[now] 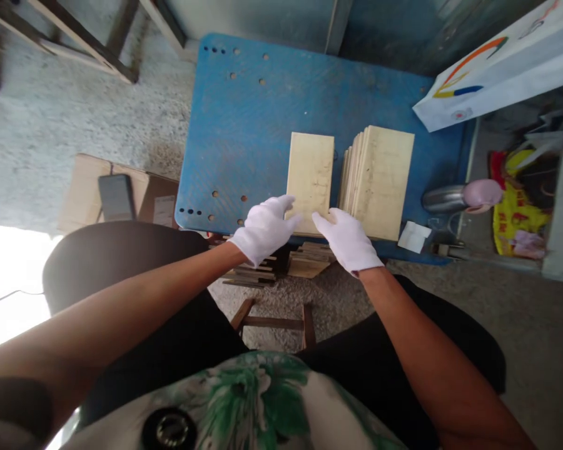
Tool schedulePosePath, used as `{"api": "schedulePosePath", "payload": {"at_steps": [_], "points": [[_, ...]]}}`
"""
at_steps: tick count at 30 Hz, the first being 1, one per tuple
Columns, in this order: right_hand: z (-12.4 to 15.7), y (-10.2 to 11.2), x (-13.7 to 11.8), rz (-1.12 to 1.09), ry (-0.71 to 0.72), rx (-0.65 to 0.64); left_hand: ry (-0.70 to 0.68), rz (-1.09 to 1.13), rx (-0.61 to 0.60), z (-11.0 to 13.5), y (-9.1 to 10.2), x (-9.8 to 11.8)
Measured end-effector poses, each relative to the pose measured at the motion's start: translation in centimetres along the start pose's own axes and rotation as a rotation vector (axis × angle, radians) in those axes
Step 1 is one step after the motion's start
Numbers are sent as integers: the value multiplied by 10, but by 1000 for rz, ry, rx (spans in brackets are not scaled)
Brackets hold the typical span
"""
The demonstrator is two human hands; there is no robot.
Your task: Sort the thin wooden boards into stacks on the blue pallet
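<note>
Blue table [253,125]: the broad work surface, with round holes near its left-hand corners.
White bag [507,69]: at the table's far right corner, with coloured stripes on its side.
Cardboard box [82,187]: beside the table on the left, a dark phone-like slab [117,197] on top.
Stack of boards [387,181]: on the table, right of the single board's place, its left edges showing in uneven layers.
Pale board [311,169]: flat on the table in front of the person, just left of the stack; whether others lie under it cannot be told.
Left hand [266,228]: white-gloved, thumb and forefinger parted at the board's near left corner, not closed around it.
Right hand [349,240]: also gloved, thumb and forefinger apart by the near right corner; its other fingertips are hard to make out.
Step at the board: seemingly lining it up or steadying it from both sides.
Next move: likely calls for even, light pressure on both long edges, keeping the right fingers clear of the stack.
</note>
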State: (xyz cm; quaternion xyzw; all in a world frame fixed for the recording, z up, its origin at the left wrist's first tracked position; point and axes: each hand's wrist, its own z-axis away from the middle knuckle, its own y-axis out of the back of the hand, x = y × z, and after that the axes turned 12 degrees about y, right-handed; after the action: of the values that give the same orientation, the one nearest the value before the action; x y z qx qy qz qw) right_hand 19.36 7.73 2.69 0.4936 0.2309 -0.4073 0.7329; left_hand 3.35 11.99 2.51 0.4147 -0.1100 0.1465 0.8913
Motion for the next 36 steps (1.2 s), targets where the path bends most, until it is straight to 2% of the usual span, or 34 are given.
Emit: {"api": "schedulePosePath", "payload": {"at_steps": [3, 7, 11, 15, 24, 36], "points": [[6, 13, 2, 8, 22, 24, -57, -106, -126, 27, -20, -7], [11, 26, 1, -69, 93, 40, -164, -460, -222, 62, -63, -22], [17, 34, -6, -136, 129, 44, -231, -635, -187, 85, -100, -32], [22, 43, -11, -174, 106, 76, -351, -670, -129, 87, -121, -35], [36, 68, -20, -197, 186, 126, -345, -747, -100, 73, -149, -43], [36, 82, -21, -242, 195, 172, -364, -722, -88, 67, -150, -39]]}}
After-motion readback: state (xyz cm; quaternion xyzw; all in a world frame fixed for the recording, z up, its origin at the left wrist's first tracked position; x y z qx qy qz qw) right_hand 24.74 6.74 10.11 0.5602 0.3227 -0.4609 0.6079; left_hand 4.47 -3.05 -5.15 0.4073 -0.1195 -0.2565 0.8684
